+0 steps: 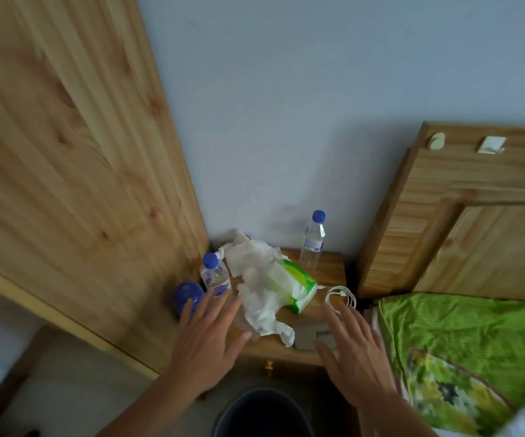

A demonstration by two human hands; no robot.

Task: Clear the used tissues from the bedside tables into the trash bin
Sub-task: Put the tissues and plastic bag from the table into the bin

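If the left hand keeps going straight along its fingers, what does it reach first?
Probably the water bottle near the table's left edge: the left hand is open, its fingertips pointing at the bottle's base. The crumpled tissues lie just right of that line; depth is unclear.

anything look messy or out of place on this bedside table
Yes: crumpled used tissues sprawl across the bedside table, draped over the green tissue pack, with one end hanging past the front edge. The three water bottles stand upright.

Two water bottles with blue caps stand up, one (215, 277) on the left and one (313, 239) by the wall. A white cable (341, 296) lies coiled beside a green tissue pack (295, 283). A green blanket (463, 348) covers the bed. A blurry blue thing (188, 296), maybe another bottle, sits far left.
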